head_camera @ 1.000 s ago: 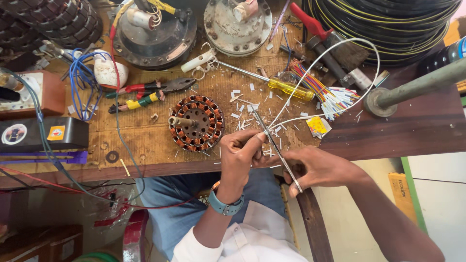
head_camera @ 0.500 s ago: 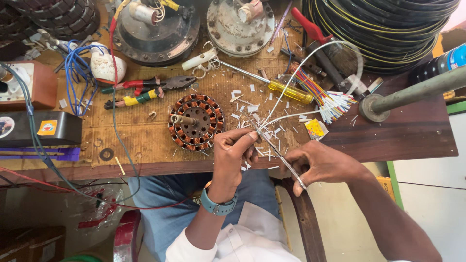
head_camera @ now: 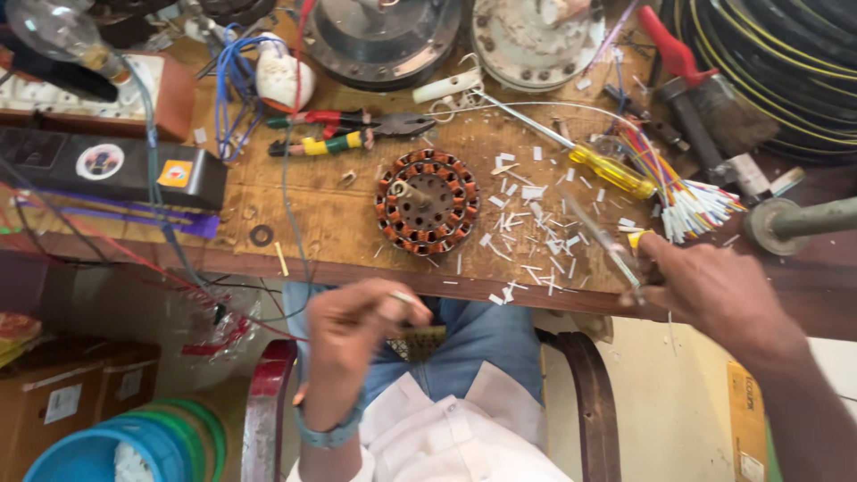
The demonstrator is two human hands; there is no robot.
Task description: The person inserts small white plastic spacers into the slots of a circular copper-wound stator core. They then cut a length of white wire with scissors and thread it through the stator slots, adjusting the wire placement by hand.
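My left hand [head_camera: 355, 332] hangs over my lap below the bench edge. Its fingers are pinched on a small pale piece [head_camera: 403, 297], too small to identify. My right hand [head_camera: 714, 287] is at the bench's front edge on the right, closed around a slim metal tool [head_camera: 603, 239] that points up and left over the bench. A round stator with copper windings [head_camera: 427, 201] lies on the wooden bench [head_camera: 321, 223] between the two hands, touched by neither. Several white sleeve scraps [head_camera: 527, 228] are scattered to its right.
On the bench lie a yellow-handled screwdriver [head_camera: 616, 172], pliers [head_camera: 344, 132], a bundle of coloured wires [head_camera: 683, 196], a black box [head_camera: 107, 165], a bulb [head_camera: 49, 25] and a metal rod [head_camera: 799, 221]. A black cable coil [head_camera: 777, 54] sits far right. A blue bucket [head_camera: 85, 455] stands below.
My hands have come apart. The left dropped from the bench edge toward my lap, and the right moved to the right with the tool. The view has tilted downward.
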